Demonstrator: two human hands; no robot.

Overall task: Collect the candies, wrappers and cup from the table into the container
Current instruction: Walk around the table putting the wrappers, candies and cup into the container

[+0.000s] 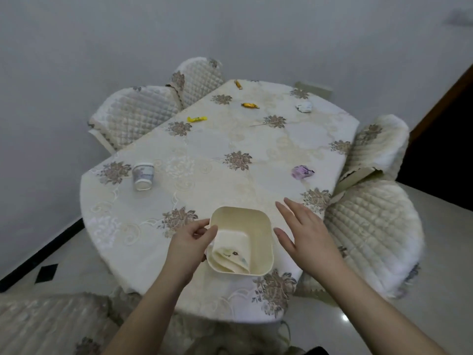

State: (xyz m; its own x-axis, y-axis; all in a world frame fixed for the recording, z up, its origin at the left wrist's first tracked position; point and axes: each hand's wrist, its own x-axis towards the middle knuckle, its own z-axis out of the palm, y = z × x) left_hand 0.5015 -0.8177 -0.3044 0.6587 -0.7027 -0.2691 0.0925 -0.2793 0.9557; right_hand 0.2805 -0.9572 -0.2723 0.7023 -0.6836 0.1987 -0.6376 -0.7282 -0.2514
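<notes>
Container (258, 226) on table (204, 155); left hand (189, 239) pinches its rim, right hand (304, 231) beside it, fingers spread; cup (142, 175) tipped over.

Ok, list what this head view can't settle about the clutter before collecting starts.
- Cup: lying on its side, inside faces away; contents unseen.
- White wrapper at the far edge: too small to tell whether it is empty.
- Container: a folded cloth covers part of its floor.
- Left hand: its grip on the container's rim is partly hidden.
</notes>
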